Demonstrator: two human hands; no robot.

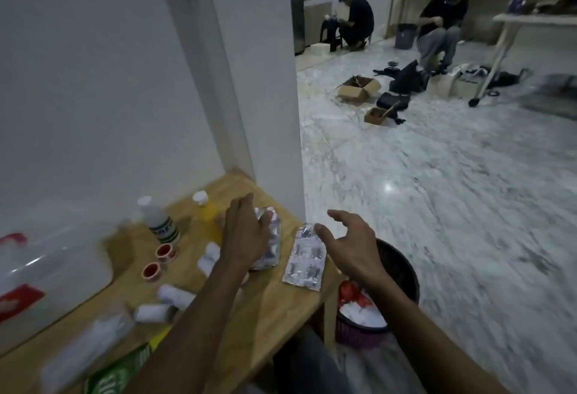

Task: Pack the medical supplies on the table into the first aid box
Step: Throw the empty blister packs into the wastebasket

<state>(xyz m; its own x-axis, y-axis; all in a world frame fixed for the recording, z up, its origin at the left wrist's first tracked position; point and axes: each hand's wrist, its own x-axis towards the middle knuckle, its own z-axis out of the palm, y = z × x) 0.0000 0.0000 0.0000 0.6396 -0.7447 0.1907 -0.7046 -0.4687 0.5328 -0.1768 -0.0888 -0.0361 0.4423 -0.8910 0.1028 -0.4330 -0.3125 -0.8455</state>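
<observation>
Left hand: the left hand (246,231) reaches forward at lower centre, fingers spread, resting on a silver foil blister pack (271,243).
Right hand: the right hand (349,245) is open wide, its thumb touching a second silver blister strip (305,261) at the wooden desk (274,303) edge.
Around: white gauze rolls (175,295), red tape rings (157,261) and a white bottle (159,221) lie to the left; the clear first aid box (46,268) sits at far left.
</observation>
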